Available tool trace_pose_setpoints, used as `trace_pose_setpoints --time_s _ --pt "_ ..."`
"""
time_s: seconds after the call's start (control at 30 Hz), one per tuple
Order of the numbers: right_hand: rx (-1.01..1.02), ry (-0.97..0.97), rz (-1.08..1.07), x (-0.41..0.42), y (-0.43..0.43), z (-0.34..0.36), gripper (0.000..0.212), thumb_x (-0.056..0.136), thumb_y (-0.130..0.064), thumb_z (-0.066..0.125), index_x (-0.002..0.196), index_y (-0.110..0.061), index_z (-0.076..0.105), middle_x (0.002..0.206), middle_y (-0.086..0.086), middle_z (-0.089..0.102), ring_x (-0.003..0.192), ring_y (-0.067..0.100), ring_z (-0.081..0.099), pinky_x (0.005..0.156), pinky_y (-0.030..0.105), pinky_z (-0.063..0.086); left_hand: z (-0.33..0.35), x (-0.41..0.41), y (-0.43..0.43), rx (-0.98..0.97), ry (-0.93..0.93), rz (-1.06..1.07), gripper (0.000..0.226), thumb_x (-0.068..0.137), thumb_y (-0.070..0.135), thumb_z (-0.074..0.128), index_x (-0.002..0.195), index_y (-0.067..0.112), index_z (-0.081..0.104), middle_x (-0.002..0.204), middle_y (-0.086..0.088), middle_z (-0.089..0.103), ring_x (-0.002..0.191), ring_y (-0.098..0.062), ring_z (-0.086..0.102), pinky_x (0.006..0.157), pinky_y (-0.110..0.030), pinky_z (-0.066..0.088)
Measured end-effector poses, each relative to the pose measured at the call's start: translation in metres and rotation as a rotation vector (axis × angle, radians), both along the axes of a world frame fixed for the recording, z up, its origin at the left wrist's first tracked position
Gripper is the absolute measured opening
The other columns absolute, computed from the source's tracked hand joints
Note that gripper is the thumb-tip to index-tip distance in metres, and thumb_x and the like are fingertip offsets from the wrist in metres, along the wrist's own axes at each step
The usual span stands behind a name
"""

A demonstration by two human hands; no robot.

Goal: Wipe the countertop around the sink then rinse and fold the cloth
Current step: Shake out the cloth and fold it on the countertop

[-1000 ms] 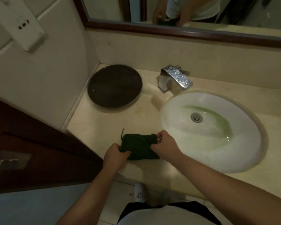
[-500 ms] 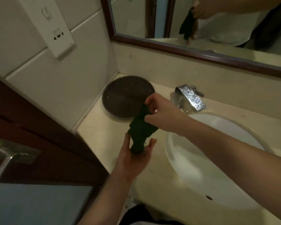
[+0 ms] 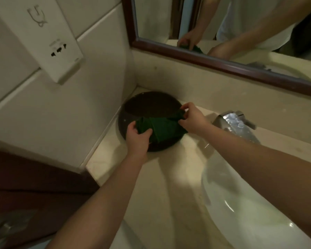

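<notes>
Stretching across the round dark tray in the worktop's corner, the folded green cloth spans both grips. The left hand pinches its end at 9 o'clock, thumb over the fold; the right hand pinches the opposite end at 3 o'clock with its fingertips. The chrome faucet and white sink lie toward 4 o'clock of the cloth.

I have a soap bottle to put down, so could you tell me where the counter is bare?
Bare counter lies between the tray and the sink, down to the front edge. A narrow strip runs behind the tap. The tray corner is crowded: both hands hold the cloth there.
</notes>
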State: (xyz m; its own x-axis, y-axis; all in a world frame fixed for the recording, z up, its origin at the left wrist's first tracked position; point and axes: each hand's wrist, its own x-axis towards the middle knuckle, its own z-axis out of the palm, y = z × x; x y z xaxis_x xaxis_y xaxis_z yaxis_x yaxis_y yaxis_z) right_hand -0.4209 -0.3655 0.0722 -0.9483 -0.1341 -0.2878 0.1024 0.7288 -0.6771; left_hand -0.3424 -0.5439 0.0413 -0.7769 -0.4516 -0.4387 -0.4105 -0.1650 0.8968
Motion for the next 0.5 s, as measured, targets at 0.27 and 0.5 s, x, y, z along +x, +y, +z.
trace_pose_setpoints --time_s 0.27,0.5 --pt "0.182 0.143 0.038 -0.017 -0.007 -0.038 0.041 0.082 -0.009 0.063 0.120 -0.012 0.049 0.108 0.009 0.056 0.095 0.026 0.055 0.077 0.034 0.045 -0.020 -0.014 0.013 -0.390 -0.199 -0.168 0.076 0.083 0.015 0.073 0.145 0.006 0.030 0.141 -0.013 0.041 0.126 -0.030 0.047 0.104 -0.036 0.040" --pt "0.408 0.407 0.485 0.018 0.001 -0.049 0.044 0.075 -0.011 0.059 0.118 -0.014 0.065 0.116 0.011 0.064 0.111 0.032 0.055 0.091 0.040 0.048 -0.014 0.006 0.036 -0.920 -0.052 -0.477 0.074 0.086 0.026 0.063 0.150 0.015 0.027 0.151 -0.009 0.027 0.137 -0.028 0.027 0.112 -0.042 0.033"
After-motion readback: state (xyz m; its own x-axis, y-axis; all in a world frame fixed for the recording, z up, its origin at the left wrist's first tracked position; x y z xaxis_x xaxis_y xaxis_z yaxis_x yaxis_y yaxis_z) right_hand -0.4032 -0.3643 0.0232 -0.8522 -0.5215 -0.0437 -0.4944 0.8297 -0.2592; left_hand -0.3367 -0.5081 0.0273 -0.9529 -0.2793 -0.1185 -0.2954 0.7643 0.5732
